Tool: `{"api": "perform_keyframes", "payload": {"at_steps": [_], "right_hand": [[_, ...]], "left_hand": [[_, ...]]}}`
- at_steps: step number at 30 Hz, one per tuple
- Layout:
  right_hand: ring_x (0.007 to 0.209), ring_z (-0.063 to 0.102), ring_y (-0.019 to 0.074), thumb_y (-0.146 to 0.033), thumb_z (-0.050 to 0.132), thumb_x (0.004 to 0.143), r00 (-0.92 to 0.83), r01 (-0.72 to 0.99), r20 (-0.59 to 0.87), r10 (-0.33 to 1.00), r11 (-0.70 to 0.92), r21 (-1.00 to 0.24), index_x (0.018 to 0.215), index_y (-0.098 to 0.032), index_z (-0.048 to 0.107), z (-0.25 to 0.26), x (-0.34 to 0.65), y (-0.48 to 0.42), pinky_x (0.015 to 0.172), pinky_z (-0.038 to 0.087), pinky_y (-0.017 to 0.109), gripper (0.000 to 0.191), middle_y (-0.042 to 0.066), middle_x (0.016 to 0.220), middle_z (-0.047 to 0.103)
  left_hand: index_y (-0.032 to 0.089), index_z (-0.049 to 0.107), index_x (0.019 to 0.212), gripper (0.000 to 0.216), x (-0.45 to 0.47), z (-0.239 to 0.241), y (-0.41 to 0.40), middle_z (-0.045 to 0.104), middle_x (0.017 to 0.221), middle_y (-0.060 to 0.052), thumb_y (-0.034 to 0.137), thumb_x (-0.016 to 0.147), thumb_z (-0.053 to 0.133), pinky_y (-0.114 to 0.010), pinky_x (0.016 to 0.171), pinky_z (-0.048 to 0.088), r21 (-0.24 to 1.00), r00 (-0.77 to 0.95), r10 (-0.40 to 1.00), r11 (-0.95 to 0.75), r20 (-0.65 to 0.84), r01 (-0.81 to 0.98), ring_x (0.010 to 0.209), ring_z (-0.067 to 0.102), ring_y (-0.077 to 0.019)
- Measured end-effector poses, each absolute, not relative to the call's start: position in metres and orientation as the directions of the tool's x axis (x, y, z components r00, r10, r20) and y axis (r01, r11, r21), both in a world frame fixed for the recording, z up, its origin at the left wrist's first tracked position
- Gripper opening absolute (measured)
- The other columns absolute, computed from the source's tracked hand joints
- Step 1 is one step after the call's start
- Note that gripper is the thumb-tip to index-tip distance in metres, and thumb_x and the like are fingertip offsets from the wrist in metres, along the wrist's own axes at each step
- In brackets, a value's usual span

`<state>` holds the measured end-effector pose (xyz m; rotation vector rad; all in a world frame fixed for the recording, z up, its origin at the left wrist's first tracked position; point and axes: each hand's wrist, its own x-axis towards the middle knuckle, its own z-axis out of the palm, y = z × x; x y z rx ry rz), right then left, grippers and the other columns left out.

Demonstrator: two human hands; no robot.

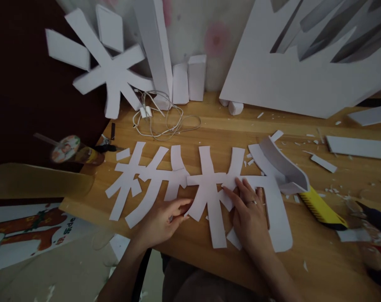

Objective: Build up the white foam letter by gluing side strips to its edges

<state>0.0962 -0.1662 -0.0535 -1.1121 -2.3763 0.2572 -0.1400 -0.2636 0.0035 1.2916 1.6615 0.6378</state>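
Two large white cut-out characters lie flat on the wooden table (pixel 304 268): one on the left (pixel 146 178) and one in the middle (pixel 214 184). My left hand (pixel 160 220) rests at the lower left stroke of the middle cut-out, fingers curled and pinching its edge. My right hand (pixel 250 214), with a ring on one finger, lies flat with fingers stretched out, pressing on the right part of that same cut-out. A curled white strip (pixel 283 165) sits just beyond my right hand.
A yellow utility knife (pixel 321 207) lies right of my right hand. A tangled white cable (pixel 165 117), white foam blocks (pixel 190 79), a big white board (pixel 288 71) and another white cut-out (pixel 111 71) stand at the back. A drink cup (pixel 71 151) lies at the left edge. Scraps litter the right.
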Motion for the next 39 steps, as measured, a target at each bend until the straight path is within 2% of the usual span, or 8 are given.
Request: {"api": "perform_keyframes", "payload": {"at_steps": [5, 13, 17, 20, 23, 29, 35, 39], "right_hand": [[0.14, 0.039, 0.0403, 0.001, 0.04, 0.084, -0.545, 0.664, 0.354, 0.76, 0.649, -0.37, 0.121, -0.016, 0.064, -0.052, 0.097, -0.168, 0.104, 0.033, 0.074, 0.047, 0.023, 0.143, 0.051], [0.142, 0.036, 0.0373, 0.002, 0.036, 0.086, -0.539, 0.676, 0.343, 0.769, 0.638, -0.369, 0.122, -0.015, 0.065, -0.054, 0.1, -0.169, 0.107, 0.03, 0.073, 0.049, 0.023, 0.143, 0.051], [0.144, 0.033, 0.0349, 0.002, 0.036, 0.088, -0.557, 0.686, 0.319, 0.767, 0.641, -0.344, 0.124, -0.016, 0.063, -0.056, 0.102, -0.169, 0.109, 0.028, 0.072, 0.049, 0.021, 0.145, 0.05], [0.146, 0.031, 0.0328, 0.002, 0.035, 0.09, -0.558, 0.698, 0.298, 0.774, 0.633, -0.335, 0.124, -0.018, 0.061, -0.056, 0.101, -0.17, 0.111, 0.026, 0.071, 0.047, 0.019, 0.148, 0.046], [0.146, 0.03, 0.0319, 0.0, 0.034, 0.092, -0.56, 0.706, 0.272, 0.782, 0.623, -0.337, 0.125, -0.02, 0.06, -0.055, 0.099, -0.17, 0.111, 0.026, 0.071, 0.046, 0.017, 0.151, 0.043], [0.143, 0.036, 0.0298, -0.004, 0.038, 0.094, -0.524, 0.692, 0.265, 0.81, 0.586, -0.422, 0.124, -0.022, 0.06, -0.048, 0.103, -0.167, 0.114, 0.027, 0.068, 0.041, 0.013, 0.148, 0.047], [0.125, 0.056, 0.0254, -0.016, 0.051, 0.094, -0.258, 0.725, 0.332, 0.907, 0.409, -0.555, 0.103, -0.027, 0.067, -0.039, 0.108, -0.161, 0.099, 0.05, 0.047, 0.022, 0.008, 0.136, 0.058], [0.115, 0.061, 0.0209, -0.014, 0.056, 0.09, -0.094, 0.625, 0.358, 0.929, 0.335, -0.705, 0.094, -0.027, 0.067, -0.022, 0.098, -0.152, 0.094, 0.051, 0.04, 0.018, 0.005, 0.13, 0.062]], "left_hand": [[0.03, 0.054, 0.134, 0.047, -0.134, 0.003, -0.268, 0.067, 0.132, -0.003, 0.023, 0.088, 0.057, -0.026, 0.08, 0.061, 0.861, -0.043, 0.929, 0.357, -0.367, 0.362, 0.113, 0.068, -0.0201], [0.032, 0.053, 0.137, 0.055, -0.132, 0.003, -0.265, 0.077, 0.105, 0.002, 0.009, 0.087, 0.052, -0.025, 0.078, 0.057, 0.783, 0.032, 0.99, 0.086, -0.134, 0.616, 0.084, 0.073, -0.0137], [0.029, 0.054, 0.135, 0.054, -0.131, 0.002, -0.265, 0.074, 0.117, 0.0, 0.007, 0.087, 0.046, -0.029, 0.083, 0.058, 0.736, 0.073, 0.995, -0.001, -0.065, 0.677, 0.093, 0.073, -0.0158], [0.028, 0.049, 0.14, 0.056, -0.13, 0.0, -0.266, 0.075, 0.115, -0.001, 0.006, 0.089, 0.044, -0.026, 0.081, 0.059, 0.723, 0.114, 0.993, -0.063, -0.022, 0.688, 0.092, 0.073, -0.0148], [0.028, 0.059, 0.129, 0.049, -0.128, -0.001, -0.267, 0.076, 0.109, -0.002, 0.005, 0.09, 0.041, -0.024, 0.082, 0.06, 0.679, 0.182, 0.981, -0.175, 0.062, 0.713, 0.091, 0.073, -0.0135], [0.016, 0.067, 0.109, 0.037, -0.118, -0.006, -0.267, 0.076, 0.108, -0.014, 0.004, 0.088, 0.039, -0.031, 0.077, 0.063, 0.456, 0.176, 0.934, -0.31, 0.311, 0.834, 0.097, 0.074, -0.0236], [0.019, 0.067, 0.111, 0.037, -0.119, -0.001, -0.252, 0.078, 0.103, -0.01, 0.0, 0.087, 0.045, -0.023, 0.085, 0.059, 0.632, 0.009, 0.927, -0.263, 0.374, 0.729, 0.099, 0.073, -0.0165], [0.026, 0.07, 0.106, 0.031, -0.119, 0.007, -0.242, 0.078, 0.097, -0.002, 0.005, 0.086, 0.058, -0.017, 0.084, 0.057, 0.779, -0.28, 0.895, -0.109, 0.347, 0.618, 0.09, 0.074, -0.0122]]}}
